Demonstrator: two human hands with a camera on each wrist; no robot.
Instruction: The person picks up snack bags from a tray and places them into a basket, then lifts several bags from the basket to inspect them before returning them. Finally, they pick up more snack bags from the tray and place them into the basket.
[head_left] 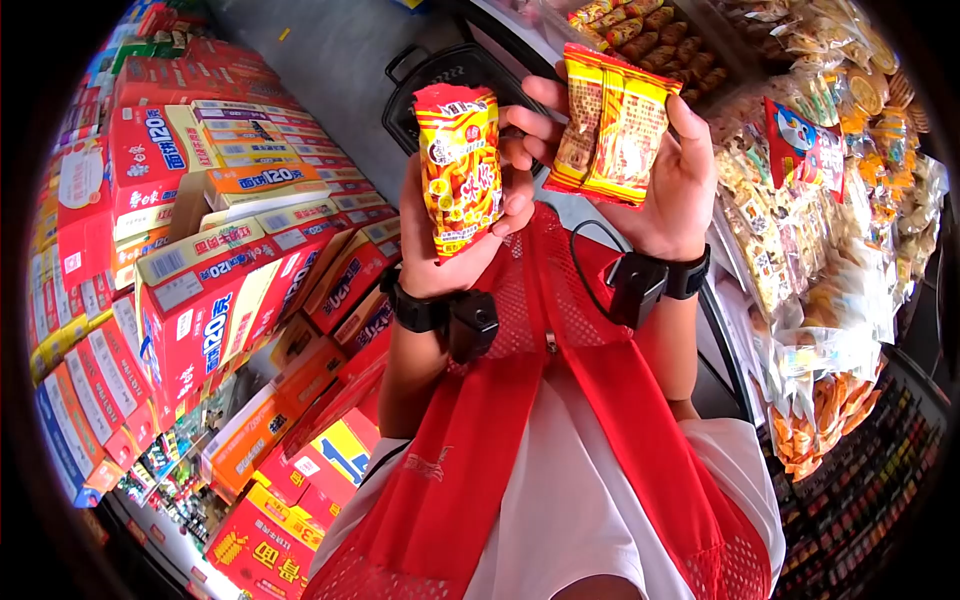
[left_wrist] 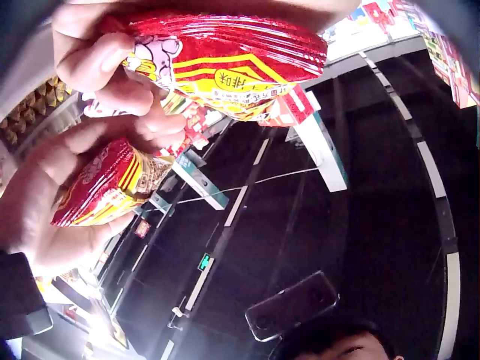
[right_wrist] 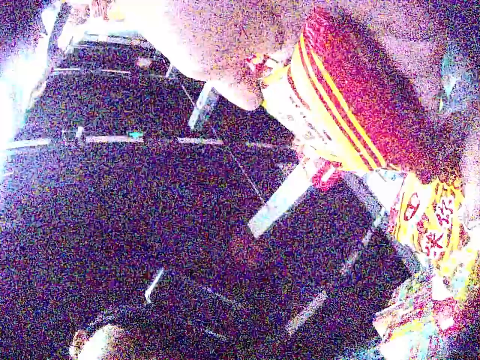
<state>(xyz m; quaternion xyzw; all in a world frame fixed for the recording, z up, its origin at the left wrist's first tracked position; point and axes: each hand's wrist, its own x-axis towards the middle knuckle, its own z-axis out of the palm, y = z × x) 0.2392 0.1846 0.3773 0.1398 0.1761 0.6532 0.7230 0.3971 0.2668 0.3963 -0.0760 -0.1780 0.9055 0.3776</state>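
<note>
In the head view, my left hand [head_left: 485,252] holds a small red-and-yellow snack packet [head_left: 462,172] upright in the palm, fingers curled at its right edge. My right hand [head_left: 675,205] grips a similar packet [head_left: 614,125], with a dense block of small print facing up, between the thumb and fingers. The packets are apart, while the fingers of both hands come close between them. The left wrist view shows the left hand's packet [left_wrist: 225,60] near the camera and the other packet [left_wrist: 105,184] beyond. Heavy noise covers the right wrist view, where a packet [right_wrist: 360,105] is visible.
Stacked red and orange cartons [head_left: 190,300] fill the left side. A black basket [head_left: 440,75] lies on the floor beyond the hands. Bagged snacks [head_left: 800,240] hang or lie along the right, with rolled snacks [head_left: 660,45] at the top.
</note>
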